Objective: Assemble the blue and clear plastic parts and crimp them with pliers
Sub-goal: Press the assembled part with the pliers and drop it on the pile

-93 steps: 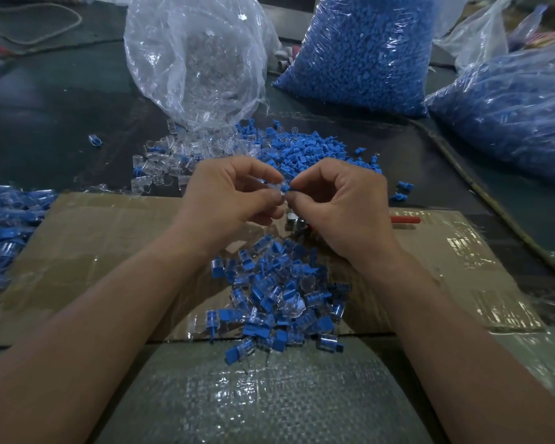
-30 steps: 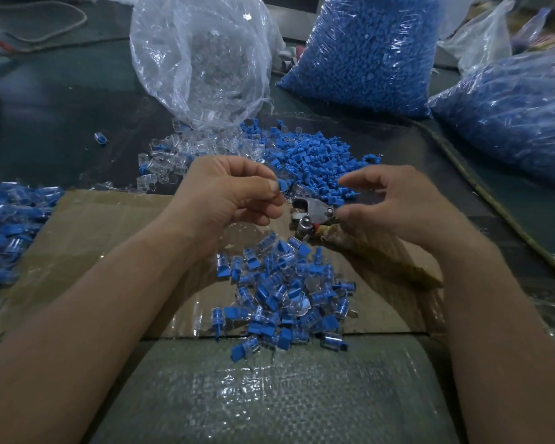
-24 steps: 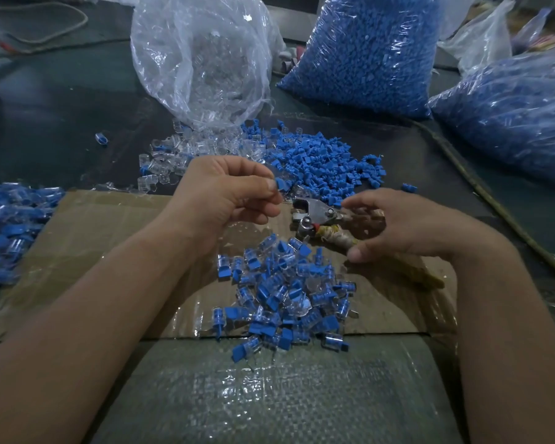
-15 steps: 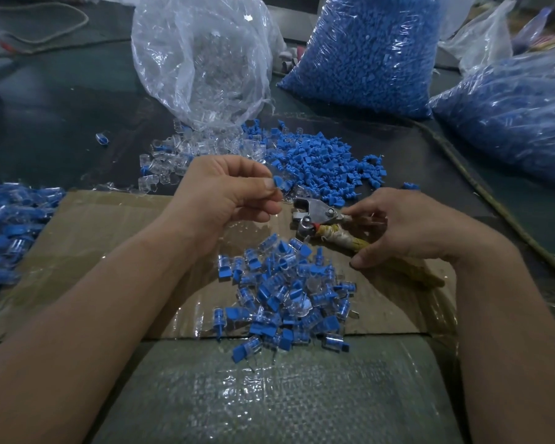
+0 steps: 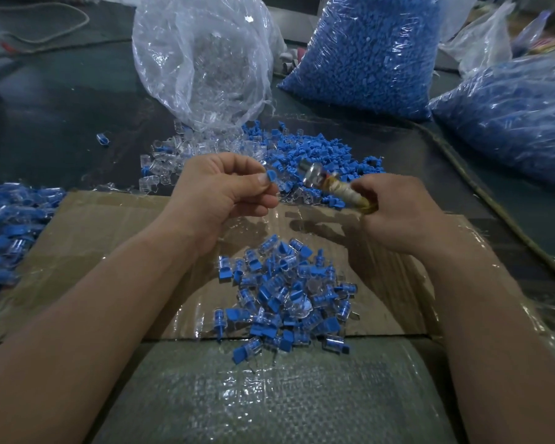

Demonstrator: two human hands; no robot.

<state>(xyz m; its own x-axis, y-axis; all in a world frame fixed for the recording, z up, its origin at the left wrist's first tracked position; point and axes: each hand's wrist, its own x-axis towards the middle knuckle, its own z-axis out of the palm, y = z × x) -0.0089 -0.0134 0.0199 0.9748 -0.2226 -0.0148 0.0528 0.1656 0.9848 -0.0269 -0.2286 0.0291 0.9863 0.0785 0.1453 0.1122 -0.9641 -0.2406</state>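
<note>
My left hand [image 5: 225, 190] pinches a small blue and clear plastic part [image 5: 273, 178] between thumb and forefinger, above the cardboard. My right hand [image 5: 398, 213] grips the taped handles of the pliers [image 5: 330, 185], lifted off the cardboard with the blurred metal jaws pointing left toward the part, a short gap away. A heap of joined blue and clear pieces [image 5: 289, 293] lies on the cardboard below both hands. Loose blue parts [image 5: 314, 149] and loose clear parts [image 5: 173, 155] are spread just beyond my hands.
A sheet of taped cardboard [image 5: 93, 232] covers the near work surface. Behind stand an open clear bag [image 5: 205, 59] of clear parts and two bags of blue parts [image 5: 366, 49] [image 5: 519, 116]. More joined pieces [image 5: 10, 225] pile at the left edge.
My right hand closed on the pliers' handles and lifted them off the cardboard, swinging the jaws up toward the part. My left hand has held the part nearly still.
</note>
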